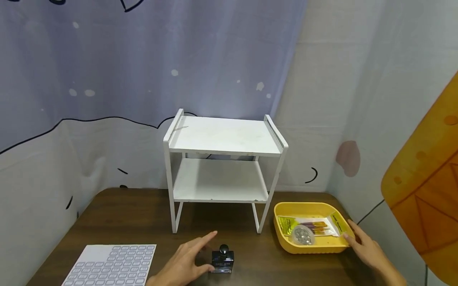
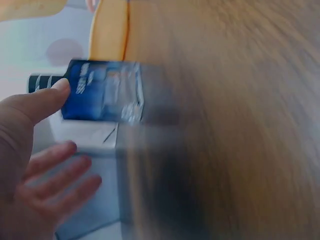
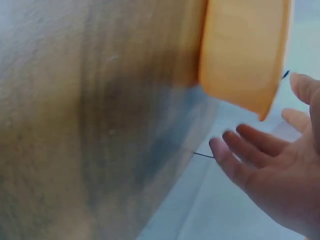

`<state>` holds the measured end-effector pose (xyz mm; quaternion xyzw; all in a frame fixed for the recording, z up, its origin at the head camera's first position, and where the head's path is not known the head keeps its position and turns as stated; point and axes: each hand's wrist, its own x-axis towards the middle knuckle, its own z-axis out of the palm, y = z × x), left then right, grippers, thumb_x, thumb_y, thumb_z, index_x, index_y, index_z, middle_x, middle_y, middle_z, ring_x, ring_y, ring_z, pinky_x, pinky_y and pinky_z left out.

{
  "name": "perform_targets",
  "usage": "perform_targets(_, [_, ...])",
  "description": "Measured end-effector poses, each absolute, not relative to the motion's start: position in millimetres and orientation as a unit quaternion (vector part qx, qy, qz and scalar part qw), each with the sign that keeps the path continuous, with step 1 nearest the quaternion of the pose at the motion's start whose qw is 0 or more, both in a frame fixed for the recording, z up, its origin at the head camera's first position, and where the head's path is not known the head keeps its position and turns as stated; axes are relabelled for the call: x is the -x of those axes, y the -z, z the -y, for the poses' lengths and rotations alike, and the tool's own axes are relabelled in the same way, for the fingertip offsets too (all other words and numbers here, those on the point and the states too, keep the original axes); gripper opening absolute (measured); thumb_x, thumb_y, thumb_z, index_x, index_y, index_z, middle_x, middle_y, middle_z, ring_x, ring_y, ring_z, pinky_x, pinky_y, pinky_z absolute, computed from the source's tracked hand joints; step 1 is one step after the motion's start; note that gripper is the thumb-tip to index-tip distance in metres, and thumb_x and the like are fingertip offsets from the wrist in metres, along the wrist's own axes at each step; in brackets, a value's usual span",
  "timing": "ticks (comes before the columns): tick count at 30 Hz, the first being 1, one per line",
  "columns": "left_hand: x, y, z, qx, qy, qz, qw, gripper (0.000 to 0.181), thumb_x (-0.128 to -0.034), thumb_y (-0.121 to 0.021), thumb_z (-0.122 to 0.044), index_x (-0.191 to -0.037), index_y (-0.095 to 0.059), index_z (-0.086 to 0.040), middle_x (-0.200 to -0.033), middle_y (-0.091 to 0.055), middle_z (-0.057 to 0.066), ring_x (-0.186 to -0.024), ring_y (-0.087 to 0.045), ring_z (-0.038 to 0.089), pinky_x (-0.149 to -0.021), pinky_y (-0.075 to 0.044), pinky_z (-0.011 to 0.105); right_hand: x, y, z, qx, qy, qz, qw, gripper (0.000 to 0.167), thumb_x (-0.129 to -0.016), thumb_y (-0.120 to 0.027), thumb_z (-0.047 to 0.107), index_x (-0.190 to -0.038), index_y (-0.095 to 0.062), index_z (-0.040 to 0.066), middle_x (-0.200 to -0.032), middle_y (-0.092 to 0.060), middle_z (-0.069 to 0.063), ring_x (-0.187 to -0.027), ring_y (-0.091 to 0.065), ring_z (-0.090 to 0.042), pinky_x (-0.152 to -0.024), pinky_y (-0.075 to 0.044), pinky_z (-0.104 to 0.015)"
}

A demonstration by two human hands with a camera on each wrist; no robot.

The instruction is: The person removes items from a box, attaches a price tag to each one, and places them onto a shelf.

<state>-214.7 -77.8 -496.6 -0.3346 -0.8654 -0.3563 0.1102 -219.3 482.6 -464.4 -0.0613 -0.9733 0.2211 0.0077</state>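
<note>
A dark blue, squarish perfume bottle (image 1: 222, 262) with a rounded black cap stands on the table. My left hand (image 1: 184, 258) is at its left side, thumb and fingers spread. In the left wrist view, the thumb overlaps the bottle (image 2: 100, 90) near its cap; whether it touches I cannot tell. At the right, my right hand (image 1: 368, 250) is beside the yellow tray (image 1: 311, 249), fingers loosely extended near its right rim. The right wrist view shows the hand (image 3: 270, 155) apart from the tray wall. A clear round container (image 1: 302, 235) and a printed packet (image 1: 318, 226) lie inside the tray.
A white two-tier shelf (image 1: 225, 137) stands at the back of the brown table (image 1: 132, 214). A white sheet (image 1: 111, 266) with rows of printed labels lies front left. Curtains (image 1: 143, 71) hang behind, and an orange cushion-like shape (image 1: 429, 190) juts in at right.
</note>
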Motion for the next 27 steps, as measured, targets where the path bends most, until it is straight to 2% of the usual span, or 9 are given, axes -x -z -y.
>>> perform_targets(3, [211,491,91,0.236,0.33,0.894,0.193,0.074,-0.0716,-0.089,-0.029,-0.139,-0.058,-0.021,-0.099,-0.073,-0.003,-0.086,-0.068,0.014,-0.073,-0.056,0.03,216,458,-477,0.039,-0.206,0.977,0.045,0.073,-0.104,-0.047,0.044,-0.152,-0.025,-0.006,-0.145,-0.033,-0.045,-0.126,-0.039,-0.066,-0.092,-0.04,-0.073])
perform_targets(6, [211,489,114,0.134,0.307,0.898,0.285,0.06,-0.0672,-0.091,-0.024,-0.121,-0.069,-0.013,-0.084,-0.07,-0.003,-0.075,-0.065,0.016,-0.063,-0.051,0.03,213,451,-469,0.008,-0.193,0.976,0.102,0.069,-0.102,-0.053,0.038,-0.148,-0.031,-0.009,-0.144,-0.035,-0.045,-0.125,-0.037,-0.066,-0.092,-0.037,-0.075])
perform_targets(9, [212,486,146,0.066,0.286,0.909,0.296,0.055,-0.0684,-0.091,-0.022,-0.116,-0.07,-0.006,-0.086,-0.069,0.009,-0.076,-0.064,0.027,-0.063,-0.05,0.04,210,441,-455,-0.02,-0.196,0.971,0.133,0.067,-0.101,-0.056,0.035,-0.148,-0.034,-0.007,-0.143,-0.038,-0.043,-0.126,-0.038,-0.063,-0.093,-0.035,-0.074])
perform_targets(11, [212,485,171,0.031,0.27,0.931,0.246,0.059,-0.0714,-0.089,-0.025,-0.122,-0.066,-0.003,-0.096,-0.067,0.023,-0.084,-0.063,0.039,-0.069,-0.05,0.05,209,432,-441,-0.033,-0.202,0.969,0.138,0.067,-0.101,-0.057,0.034,-0.151,-0.033,-0.003,-0.145,-0.039,-0.04,-0.127,-0.038,-0.061,-0.092,-0.036,-0.074])
perform_targets(14, [214,485,206,-0.017,0.236,0.963,0.129,0.08,-0.0742,-0.086,-0.039,-0.135,-0.054,0.001,-0.114,-0.054,0.04,-0.099,-0.054,0.057,-0.076,-0.045,0.063,207,419,-417,-0.055,-0.211,0.966,0.139,0.068,-0.101,-0.058,0.035,-0.154,-0.031,0.002,-0.147,-0.039,-0.037,-0.129,-0.038,-0.06,-0.092,-0.036,-0.075])
perform_targets(17, [218,487,237,-0.068,0.21,0.975,0.016,0.103,-0.0707,-0.082,-0.058,-0.142,-0.04,0.004,-0.118,-0.043,0.048,-0.106,-0.043,0.067,-0.08,-0.041,0.07,205,408,-388,-0.082,-0.228,0.958,0.152,0.068,-0.1,-0.06,0.032,-0.155,-0.031,0.005,-0.149,-0.041,-0.033,-0.131,-0.04,-0.057,-0.092,-0.039,-0.074])
perform_targets(19, [219,490,255,-0.108,0.198,0.974,-0.031,0.118,-0.0647,-0.079,-0.07,-0.143,-0.033,0.005,-0.118,-0.038,0.051,-0.107,-0.039,0.07,-0.082,-0.039,0.073,203,402,-367,-0.11,-0.242,0.949,0.172,0.066,-0.099,-0.062,0.028,-0.154,-0.034,0.006,-0.149,-0.044,-0.03,-0.13,-0.044,-0.052,-0.092,-0.043,-0.069])
perform_targets(23, [218,499,282,-0.163,0.184,0.967,-0.063,0.135,-0.0525,-0.078,-0.079,-0.144,-0.025,0.004,-0.111,-0.034,0.053,-0.105,-0.036,0.072,-0.086,-0.036,0.079,200,396,-327,-0.149,-0.279,0.928,0.197,0.061,-0.099,-0.063,0.024,-0.153,-0.038,0.011,-0.147,-0.048,-0.023,-0.126,-0.053,-0.043,-0.087,-0.055,-0.053])
perform_targets(27, [217,506,297,-0.175,0.181,0.966,-0.067,0.142,-0.0454,-0.08,-0.079,-0.144,-0.021,0.004,-0.102,-0.036,0.05,-0.101,-0.038,0.07,-0.083,-0.041,0.077,199,388,-294,-0.175,-0.315,0.908,0.213,0.06,-0.098,-0.064,0.02,-0.153,-0.04,0.019,-0.146,-0.053,-0.016,-0.125,-0.055,-0.037,-0.085,-0.058,-0.046])
